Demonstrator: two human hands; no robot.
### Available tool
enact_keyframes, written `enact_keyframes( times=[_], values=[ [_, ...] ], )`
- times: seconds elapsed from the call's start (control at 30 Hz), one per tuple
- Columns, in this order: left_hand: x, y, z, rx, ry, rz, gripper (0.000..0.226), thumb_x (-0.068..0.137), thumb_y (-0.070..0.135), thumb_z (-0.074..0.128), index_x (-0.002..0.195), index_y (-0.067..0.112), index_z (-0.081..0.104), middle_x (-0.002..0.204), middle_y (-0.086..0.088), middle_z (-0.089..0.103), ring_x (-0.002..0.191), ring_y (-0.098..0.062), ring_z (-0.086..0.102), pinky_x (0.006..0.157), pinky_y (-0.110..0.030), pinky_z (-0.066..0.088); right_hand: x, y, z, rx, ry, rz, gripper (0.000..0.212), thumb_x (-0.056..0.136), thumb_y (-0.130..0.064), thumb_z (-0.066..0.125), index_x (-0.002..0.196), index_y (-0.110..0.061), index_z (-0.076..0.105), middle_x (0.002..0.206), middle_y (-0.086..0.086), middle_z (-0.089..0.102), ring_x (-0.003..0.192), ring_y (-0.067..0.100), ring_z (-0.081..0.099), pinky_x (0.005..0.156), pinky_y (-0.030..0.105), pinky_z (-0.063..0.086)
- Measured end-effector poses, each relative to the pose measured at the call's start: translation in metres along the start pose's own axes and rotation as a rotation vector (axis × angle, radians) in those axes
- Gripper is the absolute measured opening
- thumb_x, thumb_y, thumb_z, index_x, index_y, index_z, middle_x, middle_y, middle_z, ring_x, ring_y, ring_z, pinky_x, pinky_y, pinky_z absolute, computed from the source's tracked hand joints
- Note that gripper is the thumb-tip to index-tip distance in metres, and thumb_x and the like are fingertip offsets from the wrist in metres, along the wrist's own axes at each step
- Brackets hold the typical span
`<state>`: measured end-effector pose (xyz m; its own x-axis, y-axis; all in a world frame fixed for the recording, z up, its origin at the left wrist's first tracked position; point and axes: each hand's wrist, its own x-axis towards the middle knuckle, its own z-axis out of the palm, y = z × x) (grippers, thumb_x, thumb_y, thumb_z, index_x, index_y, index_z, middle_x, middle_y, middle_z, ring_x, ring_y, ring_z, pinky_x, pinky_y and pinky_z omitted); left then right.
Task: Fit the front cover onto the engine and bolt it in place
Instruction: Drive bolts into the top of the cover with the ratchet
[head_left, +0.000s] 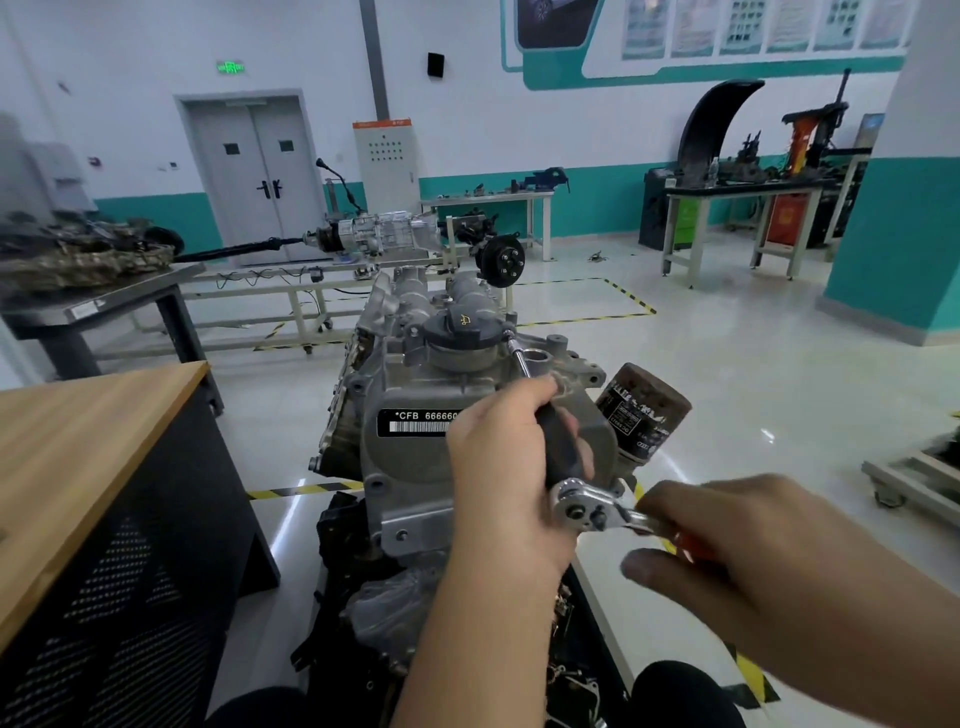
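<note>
My left hand (498, 467) has its grip closed round the black handle (558, 441) of a long extension driver, fingers wrapped over it and thumb on top, with the thin steel shaft (519, 358) running up and away from the fist to a bolt spot near the top of the front cover (410, 457). My right hand (727, 540) pinches the orange-and-chrome handle of the ratchet (582, 506), whose round chrome head sits at the near end of the black handle, just under my left fist; its little finger hangs loose below. The front cover sits against the near face of the engine (415, 312), upright, carrying a black label with white letters and a barcode partly hidden by my left hand. Above it I see the black oil filler cap (460, 327) with a yellow oil-can mark. To the right of the cover a rusty oil filter (644, 410) sticks out at a tilt. A wood-topped bench (78, 457) with a dark perforated side stands to the left of the engine. Farther back, a gearbox (379, 234) rests on a long frame, and a grey double door (254, 171) is set in the wall.
</note>
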<state>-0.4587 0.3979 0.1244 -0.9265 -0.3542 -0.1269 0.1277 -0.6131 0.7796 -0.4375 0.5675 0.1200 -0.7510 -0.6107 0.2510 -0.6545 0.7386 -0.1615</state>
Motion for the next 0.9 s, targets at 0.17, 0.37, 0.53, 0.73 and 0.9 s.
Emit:
enact_keyframes(
  times=[0.17,0.37,0.53,0.73,0.9],
  values=[
    [-0.001,0.007,0.001,0.115,0.026,0.011,0.008,0.087,0.004,0.066,0.082,0.005,0.059,0.057,-0.009,0.049,0.038,-0.017,0.041,0.038,-0.019,0.037,0.012,0.010,-0.016,-0.170,0.425,-0.157,0.005,0.091,-0.033,0.072,0.088,-0.032,0.069,0.071,-0.014,0.060,0.062,0.018,0.057,0.057,0.041,0.049],
    [0.004,0.014,-0.002,0.115,0.062,-0.046,0.015,0.085,0.005,0.069,0.074,0.006,0.059,0.052,-0.007,0.051,0.036,-0.016,0.042,0.037,-0.017,0.037,0.010,0.004,-0.012,-0.250,0.398,-0.107,0.023,0.093,-0.038,0.064,0.074,-0.032,0.054,0.061,-0.011,0.049,0.054,0.021,0.049,0.053,0.040,0.044],
    [0.006,0.013,0.000,0.139,-0.032,-0.106,0.021,0.088,0.010,0.065,0.070,0.009,0.054,0.060,-0.004,0.050,0.034,-0.014,0.035,0.035,-0.017,0.026,0.004,0.003,0.032,0.422,0.052,-0.088,0.040,0.087,-0.072,0.039,0.076,-0.034,0.045,0.069,-0.016,0.056,0.059,0.011,0.049,0.055,0.026,0.039],
    [0.001,0.013,0.009,-0.330,-0.316,-0.287,0.024,0.097,0.037,0.056,0.106,0.015,0.057,0.074,0.000,0.058,0.059,-0.014,0.055,0.050,-0.019,0.048,0.011,0.025,-0.002,0.259,0.294,-0.146,0.036,0.091,-0.069,0.038,0.081,-0.036,0.048,0.078,-0.020,0.057,0.067,0.006,0.054,0.058,0.019,0.042],
    [-0.001,0.000,0.019,-0.418,-0.193,-0.270,0.030,0.105,0.037,0.043,0.094,0.015,0.062,0.057,0.005,0.051,0.041,-0.007,0.047,0.041,-0.013,0.038,0.014,0.032,-0.013,0.116,0.332,-0.154,0.020,0.089,-0.054,0.061,0.083,-0.035,0.063,0.069,-0.015,0.056,0.064,0.008,0.054,0.055,0.034,0.047]
  ],
)
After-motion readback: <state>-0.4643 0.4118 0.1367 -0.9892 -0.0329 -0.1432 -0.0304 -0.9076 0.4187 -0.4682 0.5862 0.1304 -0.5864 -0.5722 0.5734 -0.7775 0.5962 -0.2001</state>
